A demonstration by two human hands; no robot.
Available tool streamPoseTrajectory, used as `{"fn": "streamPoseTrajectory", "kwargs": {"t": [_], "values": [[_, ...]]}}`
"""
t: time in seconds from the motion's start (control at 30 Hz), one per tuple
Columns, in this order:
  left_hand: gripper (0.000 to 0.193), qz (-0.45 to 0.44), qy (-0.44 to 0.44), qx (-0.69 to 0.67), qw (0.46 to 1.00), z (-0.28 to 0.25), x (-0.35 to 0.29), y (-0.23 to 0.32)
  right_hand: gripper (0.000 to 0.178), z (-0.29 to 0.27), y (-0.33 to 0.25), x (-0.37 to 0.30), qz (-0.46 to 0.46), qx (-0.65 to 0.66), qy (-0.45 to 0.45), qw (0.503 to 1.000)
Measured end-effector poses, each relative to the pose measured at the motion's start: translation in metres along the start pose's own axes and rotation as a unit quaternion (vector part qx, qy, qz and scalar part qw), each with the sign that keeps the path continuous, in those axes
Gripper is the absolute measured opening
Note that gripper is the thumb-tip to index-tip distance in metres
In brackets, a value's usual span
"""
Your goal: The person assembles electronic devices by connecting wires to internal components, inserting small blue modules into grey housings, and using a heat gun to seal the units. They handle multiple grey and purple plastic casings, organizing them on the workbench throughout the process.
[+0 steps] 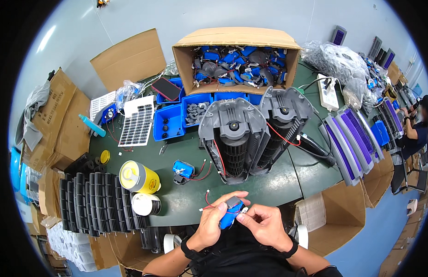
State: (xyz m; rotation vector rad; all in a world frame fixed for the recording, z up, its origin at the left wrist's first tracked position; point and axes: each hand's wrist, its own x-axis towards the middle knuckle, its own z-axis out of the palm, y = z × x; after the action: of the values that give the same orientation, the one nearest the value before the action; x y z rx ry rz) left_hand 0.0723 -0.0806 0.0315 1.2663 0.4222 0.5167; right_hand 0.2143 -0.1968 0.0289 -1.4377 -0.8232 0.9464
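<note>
The left hand (209,227) holds a blue-wrapped, block-shaped battery pack with a grey end piece (229,219) between thumb and fingers, while the right hand (267,227) is closed in a narrow pinch at a small white part on the pack's right side; whether that part is a plug or a tab is too small to tell. The pack is held up in front of the person's body, at the near edge of the dark green worktop (283,179), with thin red and dark leads trailing to its left. The step in hand seems to be fitting or arranging the wiring at the pack's end. The next move seems to call for a steady left grip, light fingertip work on the right and leads kept free of pinching. A similar blue pack with a grey plastic holder (183,171) lies beyond the hands, left of two tall dark grey plastic housings with black ribbed rollers (235,138).
</note>
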Motion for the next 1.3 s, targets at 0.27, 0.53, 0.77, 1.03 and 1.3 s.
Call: {"fn": "streamPoseTrajectory", "kwargs": {"t": [0.27, 0.53, 0.77, 1.03, 1.3], "values": [[0.061, 0.003, 0.021, -0.013, 1.000, 0.003, -0.002, -0.004, 0.026, 0.003, 0.011, 0.001, 0.068, 0.095, -0.015, 0.993], [0.068, -0.011, 0.043, -0.010, 0.999, -0.005, 0.003, -0.002, 0.022, 0.000, 0.000, -0.005, -0.067, -0.110, 0.028, 0.991], [0.059, -0.014, 0.034, 0.013, 0.999, -0.004, -0.002, 0.006, 0.014, -0.003, -0.011, 0.010, -0.271, -0.248, 0.057, 0.928], [0.065, 0.091, 0.063, 0.121, 0.986, 0.008, -0.006, 0.007, 0.018, 0.003, -0.010, 0.001, 0.014, 0.062, -0.052, 0.997], [0.066, 0.220, 0.026, 0.215, 0.951, -0.001, -0.005, -0.005, 0.028, -0.022, 0.006, 0.016, 0.333, 0.464, -0.257, 0.780]]}}
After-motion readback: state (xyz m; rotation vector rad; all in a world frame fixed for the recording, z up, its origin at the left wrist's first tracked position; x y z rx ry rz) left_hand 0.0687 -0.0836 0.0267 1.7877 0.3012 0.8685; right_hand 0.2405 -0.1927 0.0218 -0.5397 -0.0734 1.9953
